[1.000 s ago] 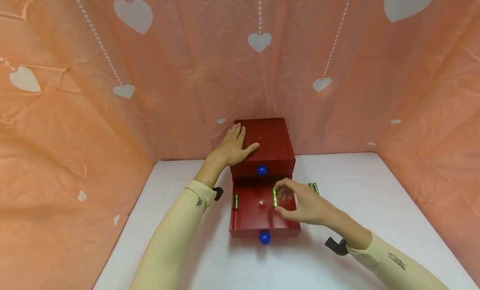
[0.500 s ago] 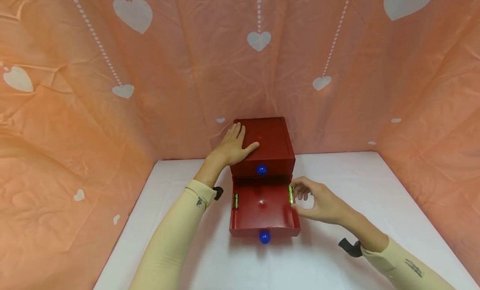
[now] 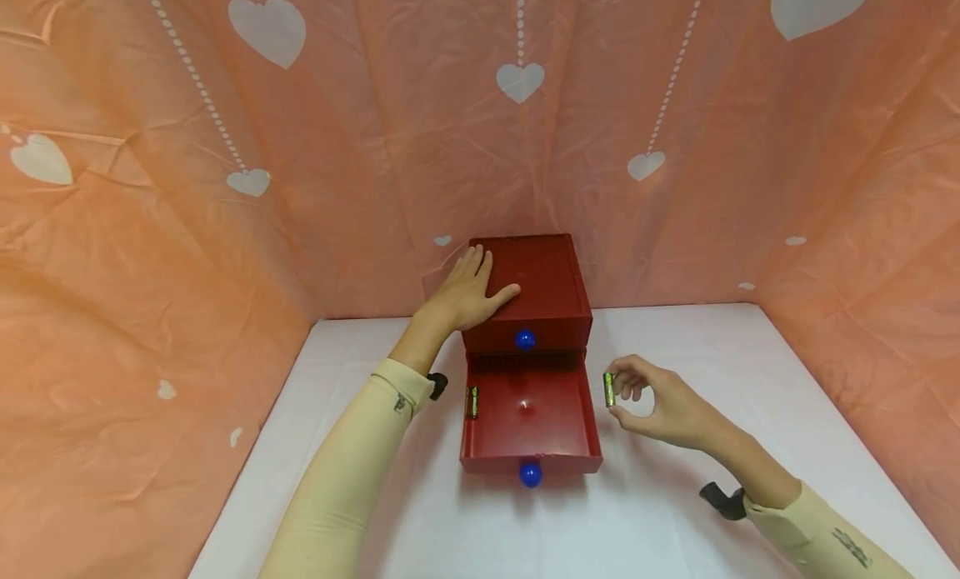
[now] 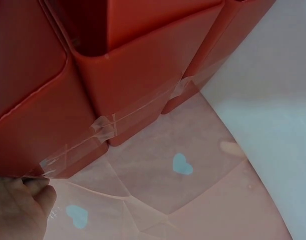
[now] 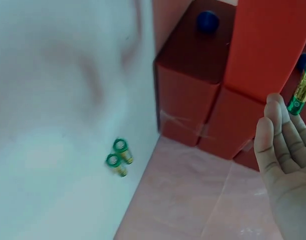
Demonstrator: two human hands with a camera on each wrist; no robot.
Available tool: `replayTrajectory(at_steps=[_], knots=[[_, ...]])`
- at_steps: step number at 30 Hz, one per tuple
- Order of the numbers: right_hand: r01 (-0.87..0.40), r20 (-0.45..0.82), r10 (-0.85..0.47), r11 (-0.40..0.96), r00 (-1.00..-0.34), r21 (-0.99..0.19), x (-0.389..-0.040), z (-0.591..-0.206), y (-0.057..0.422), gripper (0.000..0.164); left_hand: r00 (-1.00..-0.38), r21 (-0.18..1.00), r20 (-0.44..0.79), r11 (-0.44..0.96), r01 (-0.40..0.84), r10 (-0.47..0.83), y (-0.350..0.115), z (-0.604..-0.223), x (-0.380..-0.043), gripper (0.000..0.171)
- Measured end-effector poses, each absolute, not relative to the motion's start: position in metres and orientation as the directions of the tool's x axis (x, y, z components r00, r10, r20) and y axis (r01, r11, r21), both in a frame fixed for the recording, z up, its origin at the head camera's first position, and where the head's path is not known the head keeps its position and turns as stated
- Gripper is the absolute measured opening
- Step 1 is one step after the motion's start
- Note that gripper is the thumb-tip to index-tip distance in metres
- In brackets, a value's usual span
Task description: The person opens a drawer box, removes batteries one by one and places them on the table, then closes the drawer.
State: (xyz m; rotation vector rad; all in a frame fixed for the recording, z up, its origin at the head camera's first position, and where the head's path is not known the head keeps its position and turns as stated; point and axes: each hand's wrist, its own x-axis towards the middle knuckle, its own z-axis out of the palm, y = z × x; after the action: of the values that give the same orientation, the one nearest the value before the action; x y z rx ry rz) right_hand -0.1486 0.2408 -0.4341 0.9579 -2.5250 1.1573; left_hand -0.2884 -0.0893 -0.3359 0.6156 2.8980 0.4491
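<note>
A: Right grip (image 3: 671, 408) status?

B: Clamped on a battery (image 3: 609, 390), thumb at its near end, fingertips at the far end. I have it just right of the lower drawer (image 3: 540, 433), outside the wall. Can't tell if it touches the table (image 3: 360, 341).

A: Why by the ends?

B: My guess: leaves the long sides free to go flush along something. The drawer battery (image 3: 472, 402) lies lengthwise by the left wall, probably so it won't roll.

A: Left grip (image 3: 465, 300)?

B: Nothing in it. Fingers straight and spread, resting on the left of the cabinet (image 3: 551, 275) top. I read that as a steadying press, with the lower drawer pulled out toward near.

A: Spares?

B: Right wrist view gives me two loose batteries (image 5: 126, 153), side by side, on the table right of the cabinet. Within easy reach, I'd say.
</note>
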Motion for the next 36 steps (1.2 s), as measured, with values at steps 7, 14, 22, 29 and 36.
replayTrajectory(at_steps=[7, 14, 22, 29, 36], knots=[[-0.627, 0.417, -0.476, 0.489, -0.774, -0.606, -0.152, -0.444, 0.251, 0.047, -0.907, 0.316, -0.071, 0.872, 0.374, 0.415, -0.089, -0.337, -0.29, 0.096], [-0.621, 0.393, -0.494, 0.486, -0.775, -0.614, -0.154, -0.454, 0.261, 0.045, -0.911, 0.31, -0.074, 0.878, 0.365, 0.405, -0.089, -0.336, -0.288, 0.097], [-0.596, 0.355, -0.496, 0.504, -0.792, -0.625, -0.155, -0.465, 0.269, 0.042, -0.907, 0.321, -0.081, 0.872, 0.369, 0.413, -0.088, -0.335, -0.286, 0.096], [-0.576, 0.325, -0.49, 0.548, -0.809, -0.607, -0.156, -0.472, 0.272, 0.041, -0.904, 0.312, -0.071, 0.87, 0.381, 0.422, -0.089, -0.336, -0.287, 0.096], [-0.52, 0.245, -0.483, 0.594, -0.841, -0.614, -0.158, -0.479, 0.28, 0.04, -0.905, 0.307, -0.071, 0.872, 0.381, 0.42, -0.089, -0.336, -0.287, 0.096]])
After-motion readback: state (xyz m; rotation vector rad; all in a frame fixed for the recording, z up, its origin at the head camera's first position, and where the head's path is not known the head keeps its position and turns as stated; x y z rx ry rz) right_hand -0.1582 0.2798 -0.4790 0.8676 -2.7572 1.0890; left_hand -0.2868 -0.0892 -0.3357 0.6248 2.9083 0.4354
